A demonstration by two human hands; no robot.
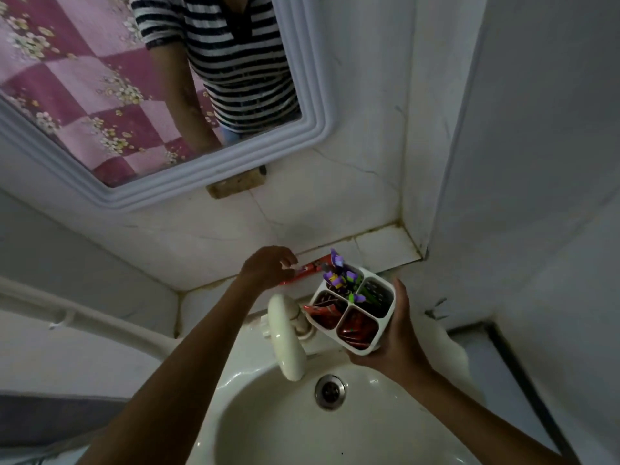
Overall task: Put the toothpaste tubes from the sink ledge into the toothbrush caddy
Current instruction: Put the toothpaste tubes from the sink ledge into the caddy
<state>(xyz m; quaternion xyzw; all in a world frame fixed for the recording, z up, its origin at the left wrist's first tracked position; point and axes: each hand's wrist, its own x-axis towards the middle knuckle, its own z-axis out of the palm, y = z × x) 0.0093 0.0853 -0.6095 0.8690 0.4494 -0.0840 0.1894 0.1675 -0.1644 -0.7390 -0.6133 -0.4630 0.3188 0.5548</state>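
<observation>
1. My right hand (394,330) holds the white caddy (385,293) up above the sink (268,414), just right of the tap (285,337). Palm is under and behind it, thumb up along its right wall, fingers wrapped round the base.
2. Caddy has four compartments and is tilted so the openings face me.
3. Far-left compartment: toothbrushes (340,275) with purple and green ends sticking up past the rim.
4. Far-right compartment: more dark handles inside; can't tell exactly what.
5. Near-left compartment: a red tube end (322,311) pokes out over the rim toward the tap.
6. Near-right compartment: red packaging (357,327) packed inside, looks like another tube; print too blurred to read.
7. My left hand (268,266) is out over the tiled ledge (385,246) behind the tap.
8. Left fingers are curled down, thumb and fingertips closing on the red toothpaste tube (313,266). Looks like a pinch at its left part; I can't tell whether contact is firm.
9. That tube lies flat on the ledge along the wall joint; its right end runs behind the toothbrush heads.
10. Drain (330,391) sits in the basin below the caddy.
11. Mirror (312,122) on the wall above the ledge shows a striped shirt.
</observation>
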